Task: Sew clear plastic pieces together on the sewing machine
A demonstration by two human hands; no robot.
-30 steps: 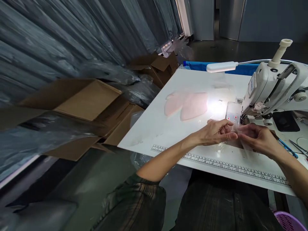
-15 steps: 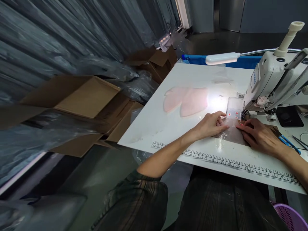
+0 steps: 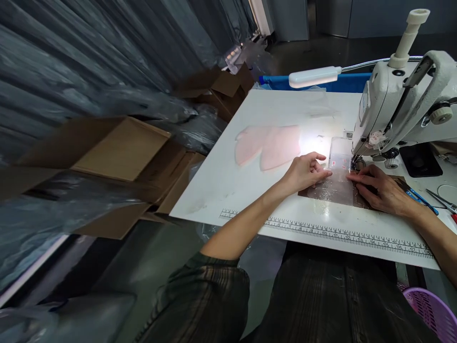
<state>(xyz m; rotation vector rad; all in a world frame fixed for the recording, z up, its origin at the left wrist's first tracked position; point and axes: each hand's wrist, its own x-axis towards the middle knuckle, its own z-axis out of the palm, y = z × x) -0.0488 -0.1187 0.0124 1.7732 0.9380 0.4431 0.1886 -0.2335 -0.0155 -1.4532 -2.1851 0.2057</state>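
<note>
A clear plastic sheet [image 3: 334, 186] with small red marks lies under the sewing machine's [image 3: 378, 102] needle area, over a thin brown sheet [image 3: 342, 202]. My left hand [image 3: 307, 170] is at the clear sheet's left edge, fingers curled, thumb and fingertips against it. Just in front of the presser foot [image 3: 354, 162], my right hand [image 3: 382, 190] presses the sheet's right side between bent fingers and thumb. The exact grip of the fingertips is too small to make out. Pale pink cut pieces [image 3: 267, 145] lie to the left of my hands.
Blue-handled snips [image 3: 417, 196] and tweezers [image 3: 441, 199] rest right of my right hand, near a black phone-like slab [image 3: 420, 160]. A lamp [image 3: 314, 77] hangs over the white table [image 3: 207, 193]. Open cardboard boxes [image 3: 121, 147] stand left; a purple basket [image 3: 430, 309] is below right.
The view has shifted, so the table and machine sit further left and higher. More of the brown sheet shows at the front and left. Both hands stay by the needle area.
</note>
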